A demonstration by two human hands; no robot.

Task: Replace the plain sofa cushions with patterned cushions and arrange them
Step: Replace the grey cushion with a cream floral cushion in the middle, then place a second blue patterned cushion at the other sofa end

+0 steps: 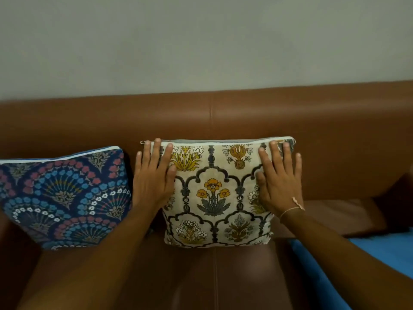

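A cream cushion (214, 193) printed with yellow flowers and dark arches stands upright against the back of the brown leather sofa (245, 113), in the middle. My left hand (154, 177) lies flat on its upper left corner, fingers spread. Flat on the upper right corner rests my right hand (279, 177), a thin bracelet at its wrist. Neither hand grips the fabric. To the left, a dark blue cushion (64, 198) with red and blue fan patterns leans on the sofa back, a small gap apart from the cream one.
A pale wall (201, 41) rises behind the sofa. Something bright blue (380, 258) lies on the seat at the lower right, only partly in view. A dark brown shape (400, 198) sits at the far right edge. Bare seat leather shows below the cushions.
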